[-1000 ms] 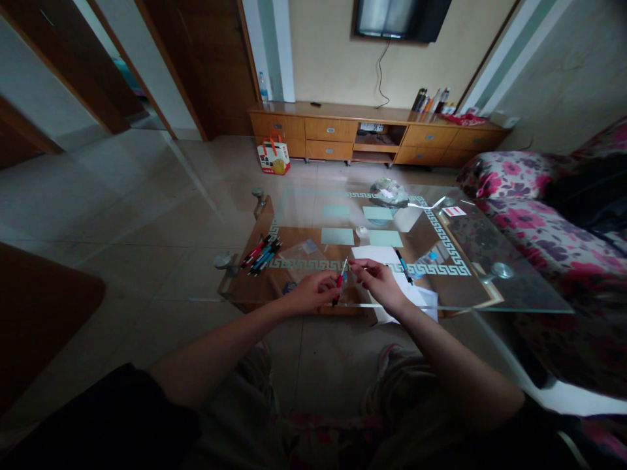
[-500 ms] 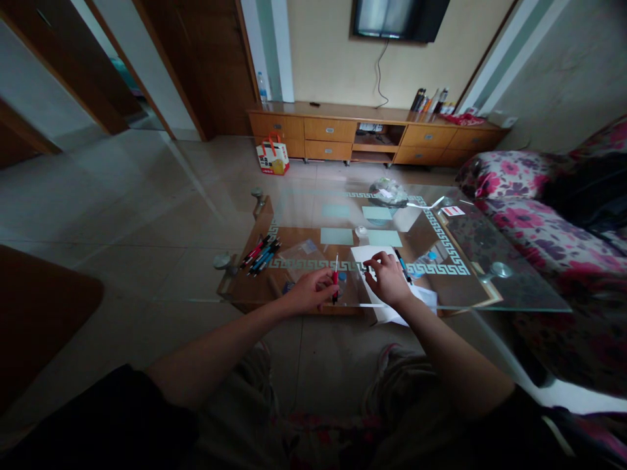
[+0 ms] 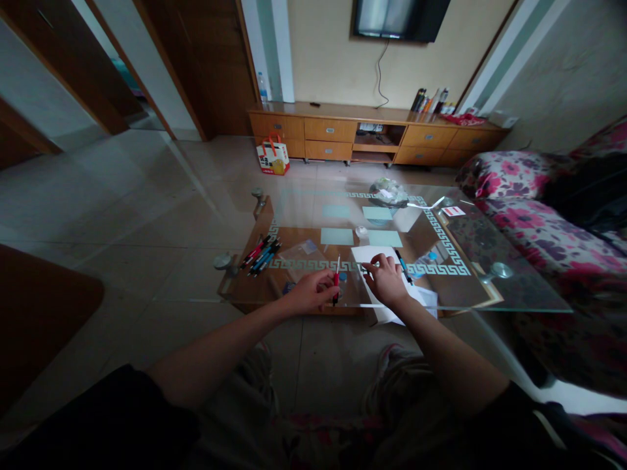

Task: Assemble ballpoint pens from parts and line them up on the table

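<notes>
Between the fingers of my left hand (image 3: 313, 291) a red pen (image 3: 336, 279) stands nearly upright, its thin pale refill bare at the top. My right hand (image 3: 386, 279) is level with it, a short way to the right, thumb and forefinger pinching a small dark pen part (image 3: 366, 268) whose exact kind is too small to tell. White paper (image 3: 363, 254) lies beneath my right hand. Just right of that hand is a blue-and-black pen (image 3: 403, 267). A pile of red, blue and black pens (image 3: 261, 256) lies at the left end of the glass table (image 3: 304, 202).
Clear plastic packaging (image 3: 298, 253) lies between the pens and my left hand. Farther back are a bagged bundle (image 3: 388, 192) and a red-and-white card (image 3: 453, 211). A flowered sofa (image 3: 563, 241) flanks the right side; a low cabinet (image 3: 328, 130) stands beyond.
Both hands have shifted only slightly, the left with the red pen a touch to the right and the right hand a touch left. Their grips look the same.
</notes>
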A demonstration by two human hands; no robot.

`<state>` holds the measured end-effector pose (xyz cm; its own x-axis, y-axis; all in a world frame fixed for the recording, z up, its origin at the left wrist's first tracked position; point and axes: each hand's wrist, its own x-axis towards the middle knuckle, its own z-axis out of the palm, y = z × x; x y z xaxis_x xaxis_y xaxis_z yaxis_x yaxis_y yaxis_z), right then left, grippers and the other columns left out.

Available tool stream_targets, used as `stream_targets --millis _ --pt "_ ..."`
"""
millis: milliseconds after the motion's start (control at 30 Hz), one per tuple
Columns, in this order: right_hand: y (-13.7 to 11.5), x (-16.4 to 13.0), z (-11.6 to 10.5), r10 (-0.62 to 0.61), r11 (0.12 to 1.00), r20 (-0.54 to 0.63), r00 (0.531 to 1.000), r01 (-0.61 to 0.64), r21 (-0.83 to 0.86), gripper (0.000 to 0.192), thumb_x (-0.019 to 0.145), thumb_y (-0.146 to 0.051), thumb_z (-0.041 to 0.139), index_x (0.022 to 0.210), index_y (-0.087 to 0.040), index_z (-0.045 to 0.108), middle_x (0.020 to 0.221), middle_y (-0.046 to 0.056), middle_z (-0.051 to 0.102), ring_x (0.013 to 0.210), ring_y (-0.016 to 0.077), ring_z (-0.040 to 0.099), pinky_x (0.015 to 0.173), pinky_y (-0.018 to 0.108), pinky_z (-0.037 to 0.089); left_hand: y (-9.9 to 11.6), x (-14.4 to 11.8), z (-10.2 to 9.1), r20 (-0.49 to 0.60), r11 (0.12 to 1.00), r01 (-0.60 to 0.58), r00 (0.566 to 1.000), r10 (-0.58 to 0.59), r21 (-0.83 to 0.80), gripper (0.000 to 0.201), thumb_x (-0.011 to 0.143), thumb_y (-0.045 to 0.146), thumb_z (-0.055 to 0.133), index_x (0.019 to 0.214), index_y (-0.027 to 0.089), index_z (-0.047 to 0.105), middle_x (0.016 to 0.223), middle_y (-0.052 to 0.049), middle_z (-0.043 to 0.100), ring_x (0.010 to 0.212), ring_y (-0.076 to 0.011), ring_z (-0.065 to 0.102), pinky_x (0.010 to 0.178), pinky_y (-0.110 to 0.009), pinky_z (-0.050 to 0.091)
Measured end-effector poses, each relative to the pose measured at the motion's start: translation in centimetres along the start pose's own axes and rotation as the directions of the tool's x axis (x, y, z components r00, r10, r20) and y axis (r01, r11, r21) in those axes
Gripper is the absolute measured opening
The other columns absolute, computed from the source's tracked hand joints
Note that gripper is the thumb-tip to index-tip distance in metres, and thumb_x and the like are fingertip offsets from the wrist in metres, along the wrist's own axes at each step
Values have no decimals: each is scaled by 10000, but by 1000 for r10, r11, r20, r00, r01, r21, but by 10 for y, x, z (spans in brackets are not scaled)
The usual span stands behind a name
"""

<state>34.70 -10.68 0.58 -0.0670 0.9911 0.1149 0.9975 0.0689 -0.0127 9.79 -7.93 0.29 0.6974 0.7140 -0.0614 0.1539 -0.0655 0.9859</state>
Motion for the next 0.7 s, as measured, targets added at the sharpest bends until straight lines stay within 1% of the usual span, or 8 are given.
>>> stream_targets --millis 233,367,533,700 --pt "-1 0 -1 13 1000 26 1000 -12 -9 282 942 -329 531 1167 -304 698 1254 114 488 1115 314 404 883 439 345 -1 1 -1 -6 1000 -15 1000 15 13 344 882 476 619 1035 177 546 858 -25 613 676 -130 603 450 -179 495" --pt "-2 0 -1 21 1000 22 1000 -21 -12 296 941 -336 536 1194 -289 682 1257 120 487 1116 310 404 887 435 348 1 1 -1 8 1000 -19 1000 19 -9 346 880 471 621 1036 172 545 852 -28 613 691 -136 610 459 -181 503" --pt "-2 0 0 13 1000 38 999 -12 -10 276 946 -336 529 1162 -295 696 1254 115 487 1122 309 400 892 436 343 0 1 -1 -1 1000 -11 1000 11 1 348 882 469 619 1047 171 549 876 -35 618 689 -133 613 464 -182 505" --pt "-2 0 -1 10 1000 15 1000 -10 14 262 946 -331 529 1143 -285 695 1243 116 500 1116 308 410 891 435 340 -1 1 0 3 1000 -9 1000 9 0 347 884 477 617 1037 175 540 867 -30 624 682 -131 615 466 -179 501"
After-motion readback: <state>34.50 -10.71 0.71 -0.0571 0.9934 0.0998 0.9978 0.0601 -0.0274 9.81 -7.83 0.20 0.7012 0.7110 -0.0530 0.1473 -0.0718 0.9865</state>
